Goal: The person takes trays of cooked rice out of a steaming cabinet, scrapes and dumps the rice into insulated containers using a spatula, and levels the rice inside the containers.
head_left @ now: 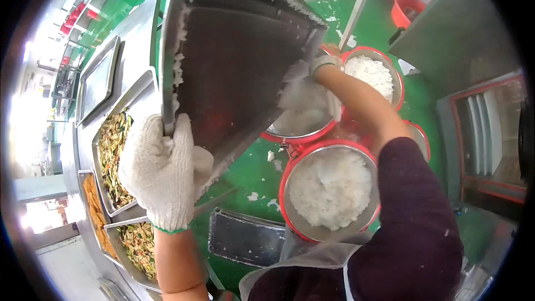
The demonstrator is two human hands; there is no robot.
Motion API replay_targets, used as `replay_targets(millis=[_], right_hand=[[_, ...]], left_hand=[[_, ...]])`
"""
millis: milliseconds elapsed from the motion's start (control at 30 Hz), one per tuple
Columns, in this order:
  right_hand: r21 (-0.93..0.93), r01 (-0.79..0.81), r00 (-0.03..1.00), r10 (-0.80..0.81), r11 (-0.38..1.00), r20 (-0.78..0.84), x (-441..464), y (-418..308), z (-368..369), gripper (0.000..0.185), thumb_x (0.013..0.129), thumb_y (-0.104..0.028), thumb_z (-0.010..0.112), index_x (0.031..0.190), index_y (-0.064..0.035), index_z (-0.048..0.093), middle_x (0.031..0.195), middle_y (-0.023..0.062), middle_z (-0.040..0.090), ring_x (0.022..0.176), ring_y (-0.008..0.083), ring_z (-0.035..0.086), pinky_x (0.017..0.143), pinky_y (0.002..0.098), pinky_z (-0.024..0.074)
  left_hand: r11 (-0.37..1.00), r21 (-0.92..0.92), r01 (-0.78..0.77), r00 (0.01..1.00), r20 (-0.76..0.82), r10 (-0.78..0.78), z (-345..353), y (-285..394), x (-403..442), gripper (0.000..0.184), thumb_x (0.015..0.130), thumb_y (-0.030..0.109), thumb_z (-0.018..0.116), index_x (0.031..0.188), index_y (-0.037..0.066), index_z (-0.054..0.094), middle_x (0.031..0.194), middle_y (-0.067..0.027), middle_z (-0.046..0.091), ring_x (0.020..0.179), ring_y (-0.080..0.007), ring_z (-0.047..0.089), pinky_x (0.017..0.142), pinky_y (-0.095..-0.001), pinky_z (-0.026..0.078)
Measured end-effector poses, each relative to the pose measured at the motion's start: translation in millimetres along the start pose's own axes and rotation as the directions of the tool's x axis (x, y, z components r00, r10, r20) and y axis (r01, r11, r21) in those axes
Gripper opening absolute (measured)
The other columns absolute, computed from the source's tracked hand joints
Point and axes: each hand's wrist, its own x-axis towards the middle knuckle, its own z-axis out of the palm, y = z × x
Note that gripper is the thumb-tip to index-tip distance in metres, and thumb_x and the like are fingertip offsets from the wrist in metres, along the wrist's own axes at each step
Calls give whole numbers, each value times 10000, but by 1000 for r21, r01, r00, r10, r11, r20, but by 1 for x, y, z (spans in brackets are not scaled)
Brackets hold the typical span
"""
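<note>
A dark, deep rectangular metal pan is tilted up on its side, with rice grains stuck along its rim and walls. My left hand, in a white knit glove, grips its near left edge, thumb over the rim. My right hand, also gloved, is at the pan's lower right corner; its fingers are blurred and partly hidden. Under that corner is a red-rimmed round tub, with a whitish, blurred mass above it. Closer to me, another tub holds white rice; rice also fills a tub behind my right forearm.
On the steel table at left are trays of mixed vegetables and a tray of golden-brown food. A dark rectangular pan lies low in front of me. Rice bits dot the green floor. Red basins stand at upper right.
</note>
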Motion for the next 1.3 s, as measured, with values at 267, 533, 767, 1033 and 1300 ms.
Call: replay_targets(millis=[267, 533, 767, 1033, 1300], right_hand=[[293, -228, 943, 285, 929, -169, 67, -89, 179, 364, 842, -285, 652, 1186, -173, 696, 1230, 85, 668, 1111, 280, 650, 885, 532, 503], [-564, 73, 982, 38, 823, 183, -6, -17, 95, 543, 688, -421, 790, 1192, -239, 702, 1156, 3, 690, 1044, 226, 665, 811, 483, 512], [189, -62, 982, 94, 980, -165, 0, 2, 84, 316, 891, -263, 580, 1130, -112, 722, 1197, 109, 684, 1074, 277, 678, 833, 437, 548], [-419, 99, 995, -81, 903, 61, -6, -23, 146, 507, 741, -469, 740, 1159, -184, 712, 1122, 13, 710, 1020, 191, 686, 831, 326, 524], [189, 173, 984, -175, 967, -3, -143, 67, 26, 466, 806, -335, 683, 1165, -38, 668, 1178, 188, 666, 1084, 345, 651, 919, 441, 508]], left_hand=[[997, -62, 45, 995, -90, -50, 16, -18, -7, 147, 799, 98, 758, 779, 31, 627, 623, -21, 478, 553, -91, 416, 545, -242, 380], [999, -7, -54, 991, -124, 53, 5, -21, -8, 159, 806, 203, 753, 872, 71, 692, 694, -70, 607, 621, -194, 619, 630, -301, 489], [999, -7, -45, 998, -32, 45, -7, -10, -5, 264, 755, 260, 770, 763, 47, 615, 685, -121, 575, 625, -286, 589, 605, -374, 462], [997, -44, 68, 990, -120, -72, -3, -36, -3, 184, 845, 201, 667, 788, 33, 620, 625, -83, 538, 570, -138, 499, 589, -293, 421], [984, -40, 174, 974, -141, -178, -91, -16, -4, 241, 844, 266, 624, 931, 52, 693, 644, -69, 587, 606, -121, 547, 630, -295, 447]])
